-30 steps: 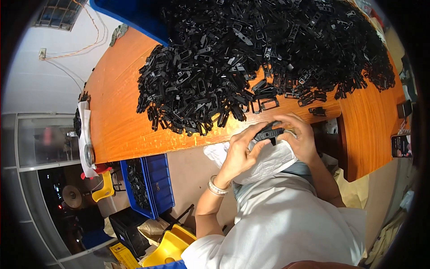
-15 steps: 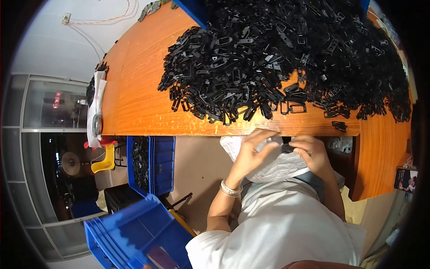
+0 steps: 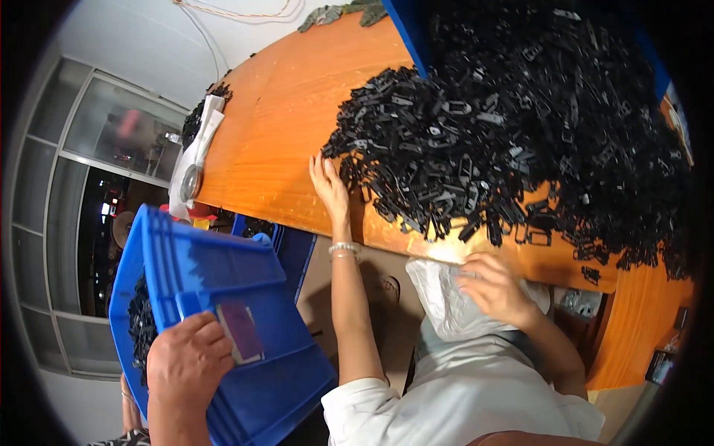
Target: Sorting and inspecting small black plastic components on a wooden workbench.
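Note:
My left hand (image 3: 329, 186) is stretched out flat over the table, fingers apart, its tips at the left edge of a large heap of small black plastic parts (image 3: 461, 141). Nothing shows in that hand. Closer to me, my right hand (image 3: 494, 290) hovers at a white plastic bag (image 3: 439, 301) on my lap. Its fingers are loosely bent with gaps between them, and I see no part in them. What lies inside the bag is hidden.
At left, another person's hand (image 3: 190, 357) grips a tilted blue crate (image 3: 275, 372) holding black parts. A blue bin (image 3: 407, 33) stands behind the heap. White paper and a roll of clear tape (image 3: 191, 182) lie at the wooden table's (image 3: 275, 111) left end.
My left hand has moved from the bag to the heap's left edge. My right hand stays by the bag. The other person's crate has come up beside the table. The view has shifted left.

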